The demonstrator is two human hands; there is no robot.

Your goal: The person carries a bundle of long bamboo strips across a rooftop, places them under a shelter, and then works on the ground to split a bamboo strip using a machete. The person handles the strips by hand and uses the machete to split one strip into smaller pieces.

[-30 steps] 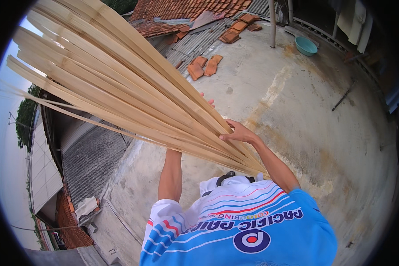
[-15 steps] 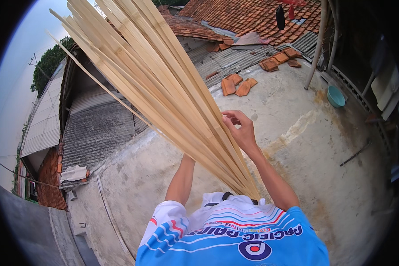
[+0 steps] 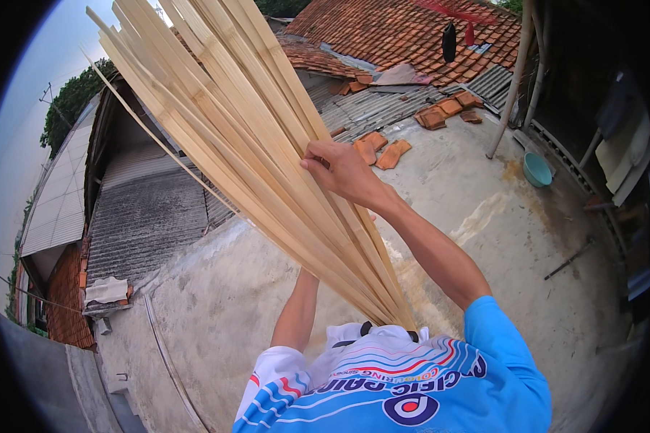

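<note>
A tall fanned bundle of pale bamboo strips [image 3: 267, 180] leans up from my chest toward the upper left, narrow at the bottom and spread at the top. My right hand [image 3: 337, 172] reaches across its right side, thumb and curled fingers closed on a strip near the middle of its length. Behind the bundle goes my left forearm [image 3: 296, 310]. Most of my left hand [image 3: 372, 215] is hidden there; only fingertips show past the right edge, wrapped round the strips. One thin strip [image 3: 152, 133] bows away on the left side.
Loose clay tiles [image 3: 383, 150] lie on the concrete surface [image 3: 440, 209], with more near the corrugated roofing. A turquoise basin [image 3: 537, 169] stands at the right beside wooden poles [image 3: 513, 79]. A dark rod [image 3: 569, 258] lies below it. Grey corrugated roofing [image 3: 148, 209] borders the left.
My right hand has moved from the bundle's right edge up and left onto the strips, its fingers now closed on one. The bundle stays leaning in nearly the same place.
</note>
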